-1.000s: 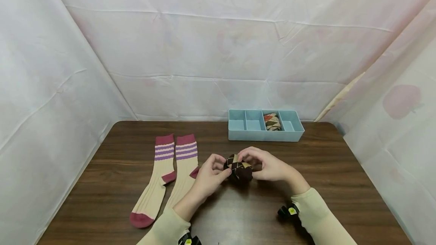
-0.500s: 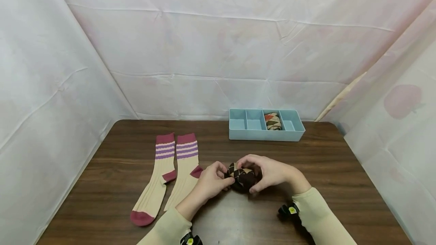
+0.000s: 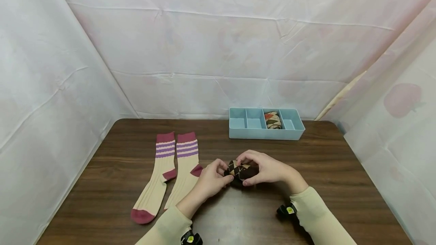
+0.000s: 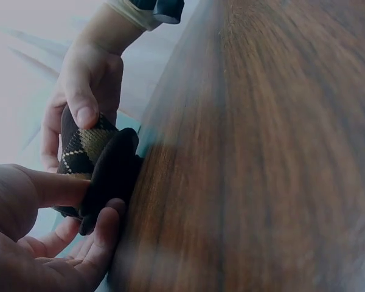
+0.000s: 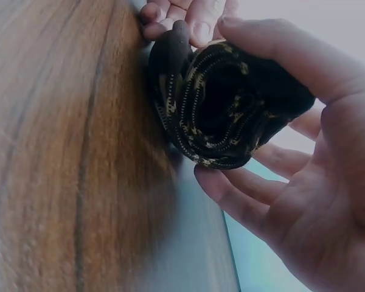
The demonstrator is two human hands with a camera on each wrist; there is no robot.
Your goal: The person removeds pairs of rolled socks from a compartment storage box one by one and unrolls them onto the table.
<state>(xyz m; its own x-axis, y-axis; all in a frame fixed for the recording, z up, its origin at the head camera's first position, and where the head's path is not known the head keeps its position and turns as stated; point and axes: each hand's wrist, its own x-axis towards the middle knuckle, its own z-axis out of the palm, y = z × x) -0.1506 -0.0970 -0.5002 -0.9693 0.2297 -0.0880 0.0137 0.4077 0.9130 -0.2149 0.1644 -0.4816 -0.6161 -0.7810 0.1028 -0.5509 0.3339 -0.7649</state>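
A dark brown argyle sock bundle [image 3: 241,170], rolled up, is just above the table between both hands. My left hand [image 3: 212,179] pinches its left end, with thumb and fingers on a dark flap of the sock in the left wrist view. My right hand [image 3: 269,167] grips the right side of the roll, thumb on one side and fingers on the other. Coiled layers with an open hollow show at the roll's end [image 5: 219,109] in the right wrist view. Whether the sock touches the table is hard to tell.
A light blue divided box [image 3: 265,134] stands at the table's back, with a rolled argyle sock [image 3: 273,120] in its third compartment from the left. Two cream socks [image 3: 153,184] with maroon toes and purple stripes lie flat at left. Pale fabric [image 3: 218,48] hangs behind the wooden table [image 3: 102,199].
My right hand has shifted its hold, spreading wider around the roll and then closing in on it. The rolled sock has turned slightly between the hands. The left hand keeps its pinch.
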